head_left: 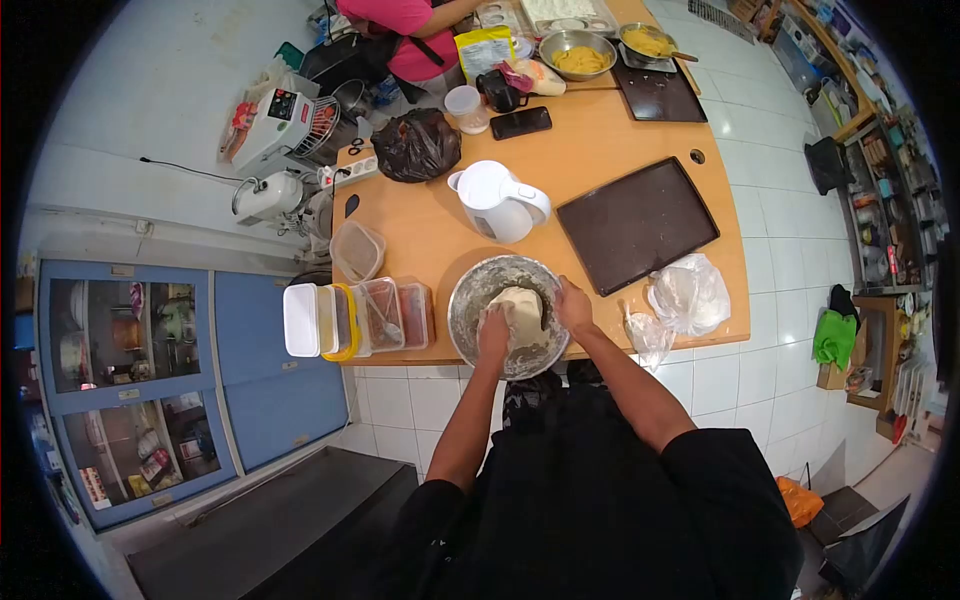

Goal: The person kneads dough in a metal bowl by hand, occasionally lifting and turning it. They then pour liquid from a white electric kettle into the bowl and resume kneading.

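A metal mixing bowl point(464, 318) sits at the near edge of the table, its inner wall smeared with flour and dough. Inside it lies a pale lump of dough point(523, 312). My left hand point(493, 332) reaches into the bowl, its fingers curled against the dough's left side; the fingertips are partly hidden. My right hand point(573, 304) grips the bowl's right rim. Just behind the bowl stands a white pitcher point(497, 200) with its handle to the right.
A dark baking tray point(640, 225) and plastic bags of white powder point(690, 295) lie to the right. Plastic containers point(380, 315) line the left edge. Farther back are a black bag point(417, 145), a phone point(521, 123) and bowls of yellow filling point(580, 60). Another person point(415, 40) stands at the far side.
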A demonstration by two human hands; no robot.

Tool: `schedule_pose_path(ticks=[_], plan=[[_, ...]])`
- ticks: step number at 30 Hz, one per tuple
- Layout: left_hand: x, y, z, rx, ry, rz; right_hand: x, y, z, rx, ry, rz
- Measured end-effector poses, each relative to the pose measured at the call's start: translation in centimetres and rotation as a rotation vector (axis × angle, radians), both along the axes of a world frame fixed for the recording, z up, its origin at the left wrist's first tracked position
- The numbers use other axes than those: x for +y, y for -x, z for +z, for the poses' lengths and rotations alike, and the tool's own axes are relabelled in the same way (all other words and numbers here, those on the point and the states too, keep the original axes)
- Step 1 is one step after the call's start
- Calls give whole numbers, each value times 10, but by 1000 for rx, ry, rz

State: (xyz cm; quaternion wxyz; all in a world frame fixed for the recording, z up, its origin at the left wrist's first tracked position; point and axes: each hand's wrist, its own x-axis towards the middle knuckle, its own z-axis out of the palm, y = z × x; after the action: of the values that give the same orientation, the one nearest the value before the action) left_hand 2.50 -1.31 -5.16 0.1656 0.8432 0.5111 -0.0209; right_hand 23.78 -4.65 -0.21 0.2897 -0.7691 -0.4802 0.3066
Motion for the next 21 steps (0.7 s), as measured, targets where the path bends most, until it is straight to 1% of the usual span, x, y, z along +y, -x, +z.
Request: schedule_pose_path(ticks=[2, 3, 6, 8, 11, 12, 14, 16, 18, 21], plan=[[-8, -3, -19, -25, -148, -44, 0, -1, 1, -6, -14, -4], [-8, -6, -12, -7, -86, -39, 0, -1, 1, -9, -22, -2], [3, -18, 29, 27, 60, -31, 0, 1, 0, 1, -63, -17], [10, -19, 38, 24, 122, -9, 0, 3, -4, -8, -72, -33], [38, 2, 6, -116, 409, 47, -1, 10, -9, -50, -44, -101], [30, 9, 15, -167, 324, 6, 1, 13, -11, -68, -32, -135], [20, 24, -6, -504, 550, 207, 4, 17, -13, -108, -36, -157], [2, 37, -8, -547, 456, 160, 4, 20, -11, -134, -6, -166], [-17, 40, -11, -289, 47, -138, 6, 20, -8, -136, -16, -177], [-21, 44, -14, -203, 288, -118, 8, 21, -5, -147, -3, -174]])
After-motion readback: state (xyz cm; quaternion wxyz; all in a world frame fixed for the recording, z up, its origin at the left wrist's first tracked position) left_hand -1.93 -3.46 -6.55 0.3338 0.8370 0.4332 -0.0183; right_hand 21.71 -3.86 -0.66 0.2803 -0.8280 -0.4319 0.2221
